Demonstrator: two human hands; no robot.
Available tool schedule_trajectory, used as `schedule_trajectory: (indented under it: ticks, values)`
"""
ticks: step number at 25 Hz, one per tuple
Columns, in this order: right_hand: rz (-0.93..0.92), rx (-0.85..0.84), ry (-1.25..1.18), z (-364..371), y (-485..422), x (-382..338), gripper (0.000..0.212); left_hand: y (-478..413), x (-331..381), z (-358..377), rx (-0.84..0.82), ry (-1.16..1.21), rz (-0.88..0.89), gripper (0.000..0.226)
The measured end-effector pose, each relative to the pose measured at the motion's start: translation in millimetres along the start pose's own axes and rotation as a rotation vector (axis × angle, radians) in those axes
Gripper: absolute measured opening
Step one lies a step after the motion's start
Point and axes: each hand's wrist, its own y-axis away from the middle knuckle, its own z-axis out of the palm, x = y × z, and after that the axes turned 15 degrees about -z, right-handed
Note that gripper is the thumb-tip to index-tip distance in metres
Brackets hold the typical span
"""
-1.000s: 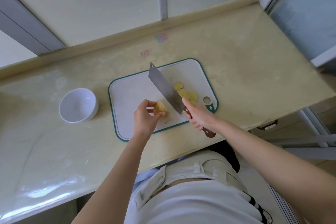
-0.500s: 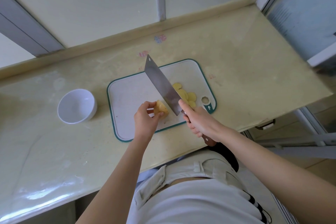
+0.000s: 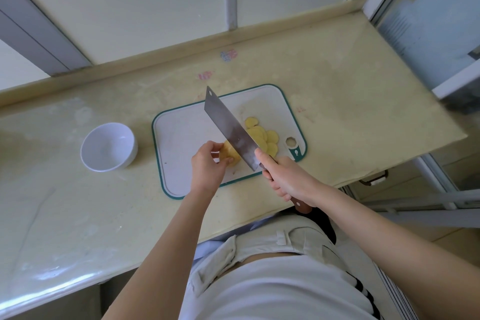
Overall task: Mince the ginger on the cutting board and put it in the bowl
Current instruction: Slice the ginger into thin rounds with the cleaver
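Left hand: your left hand (image 3: pixel 207 166) pinches the ginger (image 3: pixel 230 155) on the cutting board (image 3: pixel 181 138).
Right hand: your right hand (image 3: pixel 288 176) grips the cleaver (image 3: pixel 231 128) — blade angling away, beside the slices (image 3: pixel 262 135).
Bowl: the bowl (image 3: pixel 109 147) sits left of the board.

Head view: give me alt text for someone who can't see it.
Right hand holds a cleaver against a ginger chunk steadied by the left hand on a teal-rimmed cutting board; ginger slices lie beyond. An empty white bowl sits left.
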Motion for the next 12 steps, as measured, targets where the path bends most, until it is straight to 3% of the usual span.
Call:
schedule_trajectory:
  ticks: [12]
  values:
    - [0.061,0.008,0.084,4.8,-14.8,-18.1,0.053,0.9,5.8,3.5,-0.001,-0.089,0.055,0.022]
